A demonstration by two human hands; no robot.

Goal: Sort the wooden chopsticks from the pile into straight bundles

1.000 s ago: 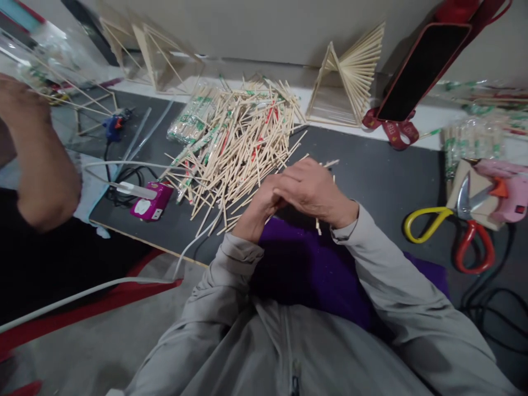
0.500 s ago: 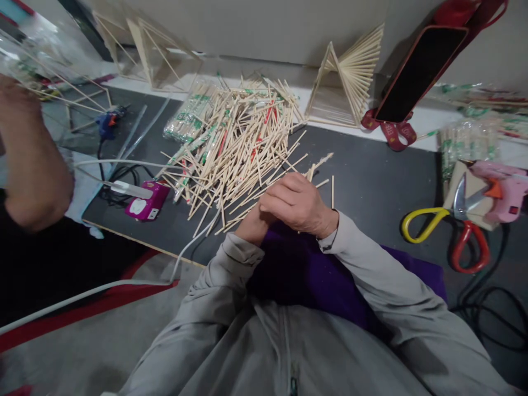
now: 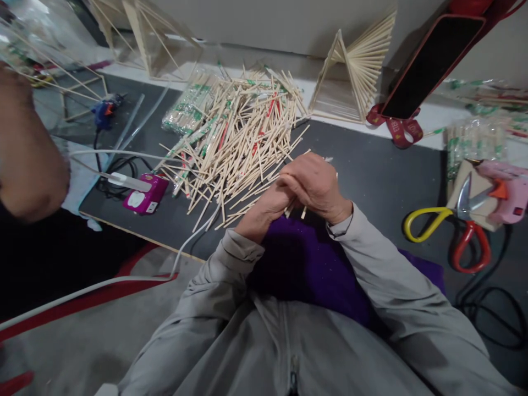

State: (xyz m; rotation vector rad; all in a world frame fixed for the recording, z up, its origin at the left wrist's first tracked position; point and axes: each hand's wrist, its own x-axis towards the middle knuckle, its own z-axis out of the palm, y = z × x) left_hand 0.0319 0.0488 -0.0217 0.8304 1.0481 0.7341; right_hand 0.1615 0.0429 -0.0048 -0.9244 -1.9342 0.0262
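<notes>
- Dim, greyish light
- Shadow darkening the deep-purple cloth (image 3: pixel 305 264)
- Glints on crinkled clear plastic (image 3: pixel 53 33)
- Thin pale wooden sticks (image 3: pixel 251 137) fairly sharp
- Co-worker's bare forearm (image 3: pixel 31 154) blurred
- Edges stretched

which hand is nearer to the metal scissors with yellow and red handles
Right. The right hand is left of the metal scissors, across the dark grey tabletop; the left hand is farther left of them, close against the right hand.

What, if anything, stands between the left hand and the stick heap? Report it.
Nothing visible stands between the left hand and the stick heap, whose near edge lies just beyond the hand in this view.
</notes>
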